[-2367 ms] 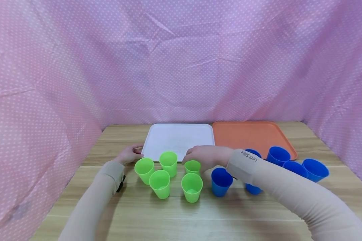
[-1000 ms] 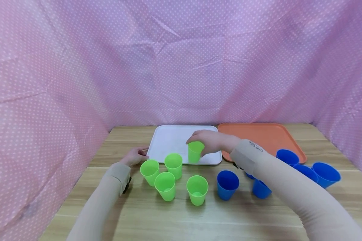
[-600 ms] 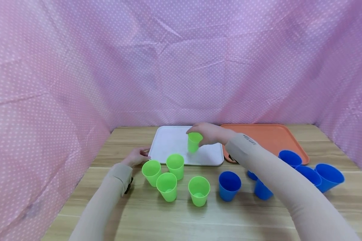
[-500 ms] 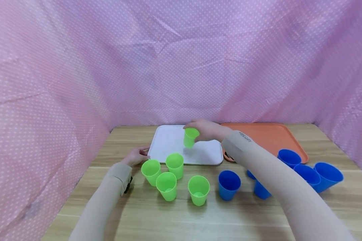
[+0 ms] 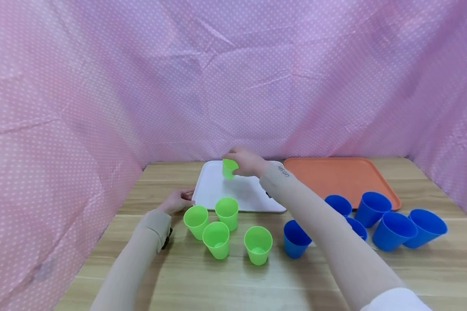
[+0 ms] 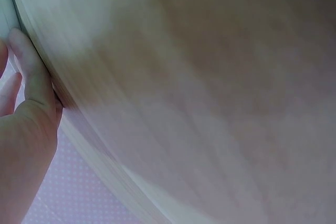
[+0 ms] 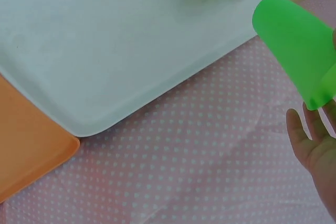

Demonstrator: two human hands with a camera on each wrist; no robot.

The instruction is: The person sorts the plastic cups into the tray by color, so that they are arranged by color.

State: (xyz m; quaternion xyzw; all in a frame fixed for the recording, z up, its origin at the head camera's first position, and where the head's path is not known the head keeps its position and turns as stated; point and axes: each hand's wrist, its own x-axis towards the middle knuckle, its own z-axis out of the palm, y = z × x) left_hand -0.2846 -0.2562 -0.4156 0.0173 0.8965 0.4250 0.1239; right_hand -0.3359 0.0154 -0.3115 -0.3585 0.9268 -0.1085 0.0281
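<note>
My right hand (image 5: 249, 162) pinches a light green plastic cup (image 5: 228, 169) by its rim, over the back left part of the white tray (image 5: 253, 196). In the right wrist view the cup (image 7: 294, 45) tilts across the upper right, gripped at its rim end, and its shadow falls on the tray. My left hand (image 5: 175, 201) is at the tray's left edge, thumb near the front left corner, fingers mostly straight. Several more green cups (image 5: 215, 242) stand upright on the table in front of the white tray.
Several blue cups (image 5: 393, 231) stand on the right, some partly behind the right sleeve (image 5: 327, 224). An orange tray (image 5: 340, 179) lies beside the white one, its edge close against it. Pink dotted cloth (image 5: 257, 86) hangs behind the wooden table (image 5: 202, 285).
My right hand picked up a green cup from the table before the white tray and carried it back and left over the tray. My left hand stays at the tray edge.
</note>
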